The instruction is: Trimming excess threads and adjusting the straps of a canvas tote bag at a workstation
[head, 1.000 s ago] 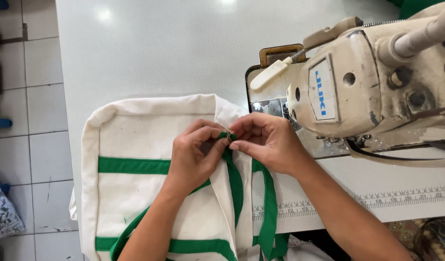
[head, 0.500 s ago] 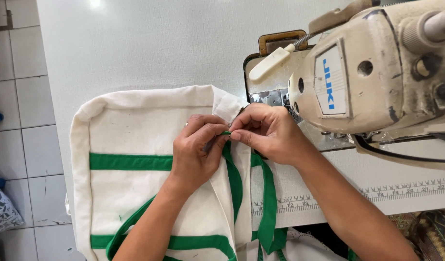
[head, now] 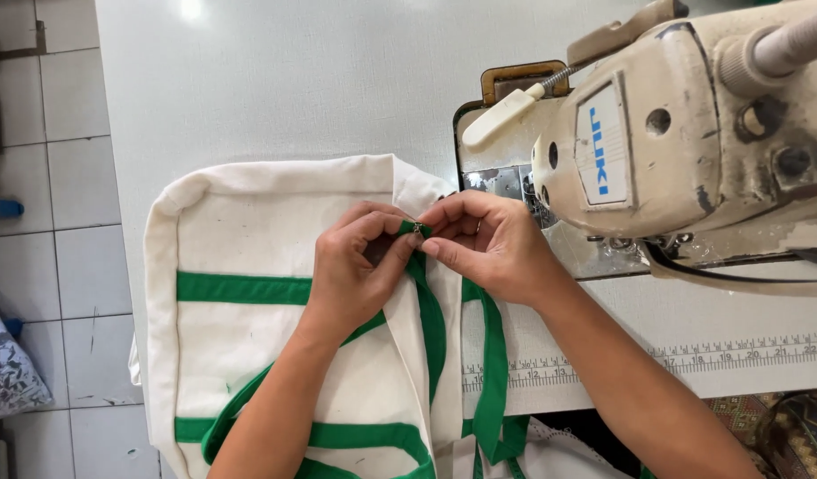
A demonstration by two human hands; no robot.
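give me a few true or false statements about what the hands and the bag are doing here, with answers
1. Both hands pinch the same small spot on the green strip. True: the left hand and right hand meet on the green strip.
2. The cloth bag is red with white bands. False: the bag is cream with green bands.
3. The sewing machine stands to the right of the hands. True: the sewing machine is there.
4. The right hand rests on the floor tiles. False: it is over the white table.
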